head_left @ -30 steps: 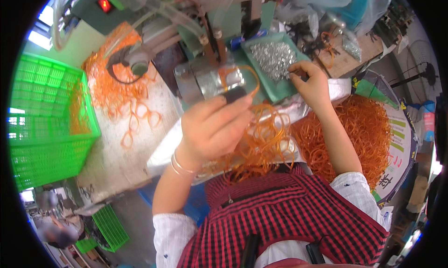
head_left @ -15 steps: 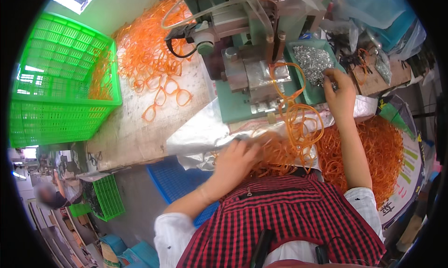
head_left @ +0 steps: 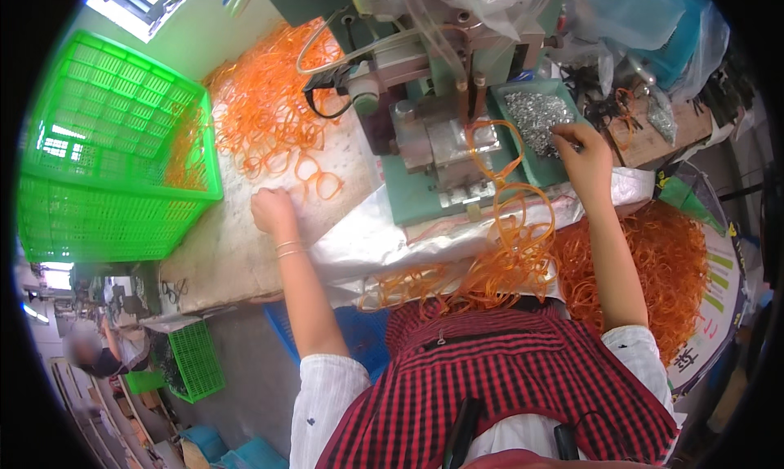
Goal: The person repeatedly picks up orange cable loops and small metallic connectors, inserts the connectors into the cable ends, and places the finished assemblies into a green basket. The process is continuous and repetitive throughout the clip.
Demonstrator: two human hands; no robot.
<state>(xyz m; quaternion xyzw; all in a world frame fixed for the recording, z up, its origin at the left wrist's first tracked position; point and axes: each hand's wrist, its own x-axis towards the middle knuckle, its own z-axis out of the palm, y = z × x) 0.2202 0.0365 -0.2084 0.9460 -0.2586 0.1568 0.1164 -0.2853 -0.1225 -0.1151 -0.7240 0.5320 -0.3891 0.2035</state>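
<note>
While a bright green slatted plastic crate (head_left: 98,224) stands at the far left with orange frames (head_left: 188,154) inside it, a loose heap of translucent orange plastic eyeglass frames (head_left: 269,101) spreads beside it across the pale wooden counter (head_left: 224,256). Just below the heap, the left hand (head_left: 273,212) rests at the counter with its fingers curled inward; whether they grip anything cannot be told. Near it, to the right, lies a single orange frame (head_left: 318,177). Further right, a crinkled silver sheet (head_left: 351,232) covers the counter's front edge, and more tangled orange frames (head_left: 498,277) hang over it toward the red-and-black checked apron (head_left: 490,346). Behind the sheet, a green-and-grey metal machine (head_left: 400,195) has one orange rim (head_left: 520,150) at its fixture. Beside that, a green tray (head_left: 539,172) holds small silver metal pieces (head_left: 535,118). At its right edge, the right hand (head_left: 586,154) reaches in, fingers bent, tips close together among the pieces; a pinched piece cannot be made out. Rightmost, a wide rounded container (head_left: 710,297) holds a dense mass of orange frames (head_left: 629,265).
</note>
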